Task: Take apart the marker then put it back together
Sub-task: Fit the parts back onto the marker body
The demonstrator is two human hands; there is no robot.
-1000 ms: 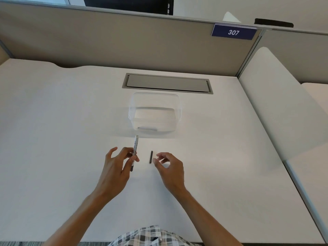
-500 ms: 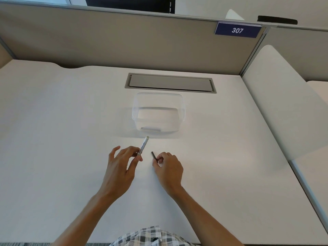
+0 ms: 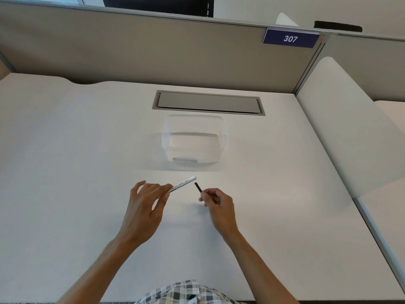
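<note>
My left hand (image 3: 143, 207) pinches the white marker body (image 3: 183, 183) by its near end, above the white desk (image 3: 65, 172). The body has small black print and points up and to the right. My right hand (image 3: 217, 201) grips a thin black part of the marker (image 3: 198, 187); its free end points up and to the left. The white body's far tip and the black part's tip are a short gap apart, not touching. My fingers hide the lower ends of both pieces.
A clear plastic container (image 3: 195, 140) stands just beyond the hands, with something flat and pale on its floor. Behind it lies a grey cable hatch (image 3: 208, 103). A beige partition (image 3: 153, 51) closes the back; a white divider (image 3: 350, 132) rises on the right.
My right hand picked the black part up off the desk and raised it. My left hand swung the white body from nearly upright to pointing right, towards the black part.
</note>
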